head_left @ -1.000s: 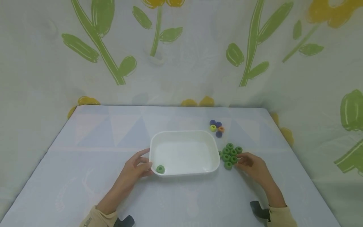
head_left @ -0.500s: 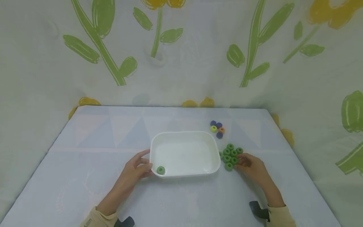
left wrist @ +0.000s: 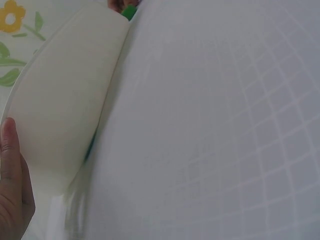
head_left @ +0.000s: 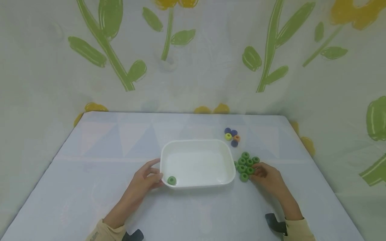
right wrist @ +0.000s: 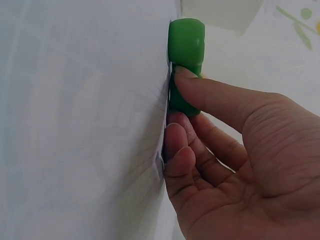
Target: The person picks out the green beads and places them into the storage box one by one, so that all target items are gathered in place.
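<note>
A white rectangular tray (head_left: pixel 197 164) sits mid-table with one green bead (head_left: pixel 172 183) in its near left corner. My left hand (head_left: pixel 143 180) holds the tray's left end, its thumb at the rim. In the left wrist view that thumb lies along the tray's outer wall (left wrist: pixel 70 95). Right of the tray lies a cluster of green beads (head_left: pixel 242 164). At the cluster's right edge, my right hand (head_left: pixel 268 176) pinches a green bead (right wrist: pixel 181 95) between thumb and fingers, low at the tabletop. Another bead (right wrist: pixel 187 40) stands right beyond it.
Behind the green cluster lie several small beads: dark blue ones (head_left: pixel 234 143), a yellow one (head_left: pixel 228 139) and an orange one (head_left: pixel 237 140). The white table (head_left: pixel 199 214) ends at the back against a flower-patterned curtain (head_left: pixel 205 67). Dark straps (head_left: pixel 274 223) hang at both wrists.
</note>
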Tool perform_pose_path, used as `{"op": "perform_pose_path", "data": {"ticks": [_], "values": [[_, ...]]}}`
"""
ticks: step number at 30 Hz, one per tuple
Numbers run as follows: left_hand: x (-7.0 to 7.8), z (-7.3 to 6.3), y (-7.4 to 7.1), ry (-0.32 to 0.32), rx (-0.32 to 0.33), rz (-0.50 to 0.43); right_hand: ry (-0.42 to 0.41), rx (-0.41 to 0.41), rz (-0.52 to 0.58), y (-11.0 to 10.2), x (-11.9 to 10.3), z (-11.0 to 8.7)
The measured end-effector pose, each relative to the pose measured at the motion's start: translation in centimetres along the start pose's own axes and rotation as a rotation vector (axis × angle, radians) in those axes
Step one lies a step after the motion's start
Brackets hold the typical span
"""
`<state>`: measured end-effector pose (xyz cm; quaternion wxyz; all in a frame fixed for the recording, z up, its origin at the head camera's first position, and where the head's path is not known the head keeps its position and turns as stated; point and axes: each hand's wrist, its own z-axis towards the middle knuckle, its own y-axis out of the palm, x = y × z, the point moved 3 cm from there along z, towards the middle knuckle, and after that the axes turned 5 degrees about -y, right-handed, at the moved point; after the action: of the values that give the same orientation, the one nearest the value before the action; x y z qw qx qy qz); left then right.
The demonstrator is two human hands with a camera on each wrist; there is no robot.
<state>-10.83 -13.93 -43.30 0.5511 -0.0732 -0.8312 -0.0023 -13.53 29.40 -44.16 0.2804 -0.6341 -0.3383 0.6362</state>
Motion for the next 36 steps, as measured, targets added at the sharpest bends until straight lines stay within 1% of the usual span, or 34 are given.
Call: {"op": "perform_pose_path", "data": {"ticks": [5, 12, 15, 19, 22, 24, 27, 30, 33, 34, 36], "values": [[-0.1, 0.1, 0.0, 0.003, 0.013, -0.003, 0.04, -0.011, -0.02, -0.1, -0.1, -0.1], [-0.2, 0.1, 0.1, 0.0, 0.018, -0.013, 0.058, -0.012, -0.044, -0.4, 0.1, -0.3], [-0.2, 0.1, 0.1, 0.0, 0.015, -0.011, 0.037, 0.013, -0.061, -1.1, -0.3, -0.5], [-0.1, 0.1, 0.1, -0.003, 0.014, -0.005, -0.043, 0.076, -0.088, -2.4, -1.1, -0.7], [-0.1, 0.2, 0.1, -0.002, 0.009, 0.0, -0.119, 0.138, -0.091, -3.1, -2.3, -0.8], [-0.1, 0.3, 0.1, 0.002, 0.002, -0.003, -0.159, 0.169, -0.078, -3.4, -3.6, -0.8], [-0.1, 0.4, 0.1, 0.007, -0.001, -0.005, -0.202, 0.188, -0.06, -3.3, -5.6, -0.4], [-0.2, 0.4, 0.1, 0.008, 0.0, -0.007, -0.197, 0.148, -0.029, -2.6, -7.7, 0.2], [-0.2, 0.4, 0.1, 0.01, 0.002, -0.007, -0.197, 0.075, 0.026, -1.5, -9.7, 0.9], [-0.2, 0.4, 0.1, 0.01, 0.003, -0.005, -0.213, 0.056, 0.037, -1.0, -10.3, 1.2], [-0.3, 0.4, 0.0, 0.007, 0.005, -0.002, -0.274, 0.029, 0.045, 0.1, -11.4, 1.6]]}}
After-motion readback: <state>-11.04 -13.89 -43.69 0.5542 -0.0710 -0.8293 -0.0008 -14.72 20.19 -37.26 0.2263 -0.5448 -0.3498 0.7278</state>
